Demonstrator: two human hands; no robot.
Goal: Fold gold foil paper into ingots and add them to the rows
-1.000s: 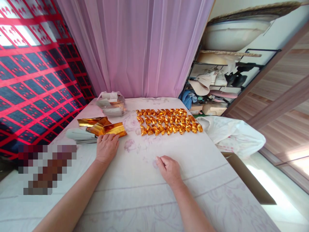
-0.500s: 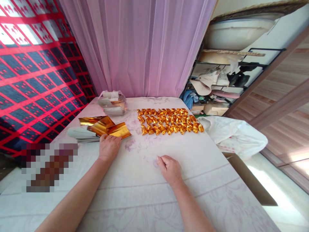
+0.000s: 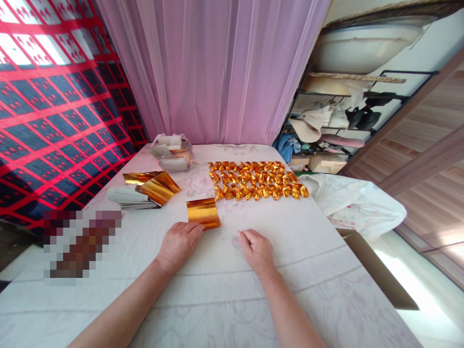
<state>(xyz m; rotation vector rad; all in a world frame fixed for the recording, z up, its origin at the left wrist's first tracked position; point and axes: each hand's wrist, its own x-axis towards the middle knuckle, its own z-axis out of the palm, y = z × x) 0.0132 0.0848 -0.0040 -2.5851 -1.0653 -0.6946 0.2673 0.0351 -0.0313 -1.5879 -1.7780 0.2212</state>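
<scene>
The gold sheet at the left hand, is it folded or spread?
The gold sheet looks spread: it shows one broad, smooth panel, the left hand at its near edge.

Purple curtain [image 3: 213, 72], wooden panels [image 3: 416, 130] — sunlit floor [image 3: 402, 273]

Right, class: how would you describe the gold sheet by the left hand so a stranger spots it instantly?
On the white table, find the rows of folded gold pieces. Just nearer, off their left end, lies the gold sheet. Unlike the other gold sheets farther left, it has the left hand on its near edge.
</scene>
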